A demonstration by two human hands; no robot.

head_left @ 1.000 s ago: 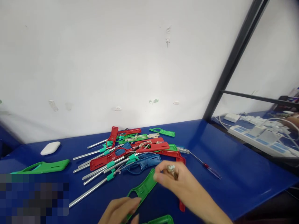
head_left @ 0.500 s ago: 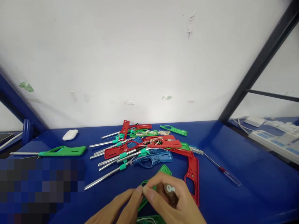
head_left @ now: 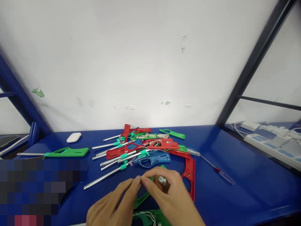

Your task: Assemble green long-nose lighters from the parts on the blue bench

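Observation:
The fingertips of my left hand (head_left: pixel 115 201) and my right hand (head_left: pixel 170 197) meet in a pinch; whatever is between them is too small or hidden to tell. Curled in my right hand is a brown cylinder with a white end piece (head_left: pixel 164 183). Under and behind the fingers lies a green lighter casing half (head_left: pixel 140 201), partly covered. At the bottom edge, another green casing (head_left: pixel 164 218) carries white wires. Beyond my hands is a heap with a blue casing half (head_left: pixel 156 159), a red casing half (head_left: pixel 193 169) and several metal lighter tubes (head_left: pixel 102 178).
A green stick lighter (head_left: pixel 72 152) and a white rounded case (head_left: pixel 74 137) lie on the left of the blue table (head_left: pixel 221 207). To the right are a thin screwdriver (head_left: pixel 222 173) and a white power strip (head_left: pixel 270 149). A wall stands behind; a blurred patch covers the lower left.
The view has shifted slightly, so the scene sits a little differently. Both hands stay pinched together at the fingertips, and the brown cylinder is still in my right hand.

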